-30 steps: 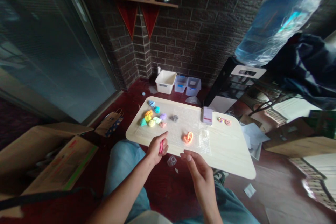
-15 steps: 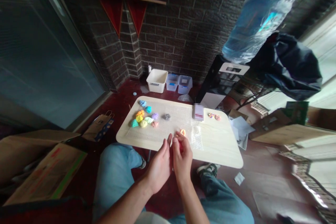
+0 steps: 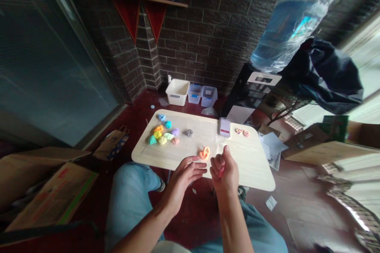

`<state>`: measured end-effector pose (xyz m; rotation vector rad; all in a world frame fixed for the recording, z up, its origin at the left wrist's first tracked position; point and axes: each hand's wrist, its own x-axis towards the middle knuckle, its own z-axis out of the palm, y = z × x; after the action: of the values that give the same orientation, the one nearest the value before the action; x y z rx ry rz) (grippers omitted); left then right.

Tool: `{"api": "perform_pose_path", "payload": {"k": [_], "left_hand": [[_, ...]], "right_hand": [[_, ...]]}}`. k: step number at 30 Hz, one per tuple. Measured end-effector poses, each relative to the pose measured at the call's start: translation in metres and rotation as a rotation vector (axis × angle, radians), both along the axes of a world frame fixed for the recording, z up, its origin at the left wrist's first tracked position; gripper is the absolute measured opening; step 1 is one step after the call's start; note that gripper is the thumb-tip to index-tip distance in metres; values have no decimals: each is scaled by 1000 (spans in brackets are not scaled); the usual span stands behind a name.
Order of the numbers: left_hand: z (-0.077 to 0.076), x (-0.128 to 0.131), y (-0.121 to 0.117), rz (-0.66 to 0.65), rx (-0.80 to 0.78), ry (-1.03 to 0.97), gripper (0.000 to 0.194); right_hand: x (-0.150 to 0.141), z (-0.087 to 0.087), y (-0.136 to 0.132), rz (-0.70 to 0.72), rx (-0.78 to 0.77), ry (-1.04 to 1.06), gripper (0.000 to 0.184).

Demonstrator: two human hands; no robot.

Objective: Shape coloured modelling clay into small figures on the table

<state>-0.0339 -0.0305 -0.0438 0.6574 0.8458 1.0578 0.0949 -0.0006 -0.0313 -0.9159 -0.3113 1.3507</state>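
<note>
Fingers curled, my right hand (image 3: 225, 168) closes round a piece of red-pink modelling clay (image 3: 221, 172), mostly hidden in the fist, thumb up. My left hand (image 3: 185, 176) is open beside it, fingers stretched toward the right hand and nothing in them. Just beyond both hands, an orange twisted clay shape (image 3: 204, 153) lies on the bubble-wrap sheet (image 3: 192, 146). Several soft clay lumps in different colours are grouped on the left of the table, among them a yellow lump (image 3: 157, 134) and a green lump (image 3: 152, 140). A grey lump (image 3: 189, 132) lies apart from them.
The small pale table (image 3: 252, 162) stands before my knees. A phone (image 3: 225, 127) is at its far side, with two small multicoloured lumps (image 3: 242, 131) to the right. Behind stand plastic bins (image 3: 178, 91) and a water dispenser (image 3: 252, 87). Cardboard boxes (image 3: 56, 193) flank both sides.
My hands have parted: the right moved to the right and closed into a fist round the red-pink clay, while the left opened out. The orange clay shape is now fully uncovered.
</note>
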Motion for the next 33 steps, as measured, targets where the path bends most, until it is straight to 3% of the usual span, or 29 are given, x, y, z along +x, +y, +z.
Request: {"api": "perform_pose_path", "payload": {"k": [6, 10, 12, 15, 18, 20, 25, 33], "left_hand": [[-4, -1, -2, -8, 7, 63, 29], [-8, 3, 2, 19, 56, 33, 28], [-9, 8, 5, 52, 42, -75, 35], [-7, 17, 5, 126, -7, -205, 50], [-4, 27, -3, 182, 46, -142, 49], [-2, 31, -10, 185, 93, -79, 39], [1, 27, -5, 185, 22, -103, 24], [-9, -9, 32, 129, -82, -148, 51]], "right_hand": [[2, -3, -3, 31, 4, 20, 53], [-12, -6, -12, 54, 50, -32, 52], [-25, -10, -21, 101, 80, -205, 55], [-41, -18, -31, 98, 153, -633, 49], [-44, -21, -33, -75, 225, -949, 47], [-42, -21, -30, -189, 220, -1039, 49], [-28, -22, -28, -290, 229, -879, 45], [-5, -31, -38, -358, 207, -693, 42]]}}
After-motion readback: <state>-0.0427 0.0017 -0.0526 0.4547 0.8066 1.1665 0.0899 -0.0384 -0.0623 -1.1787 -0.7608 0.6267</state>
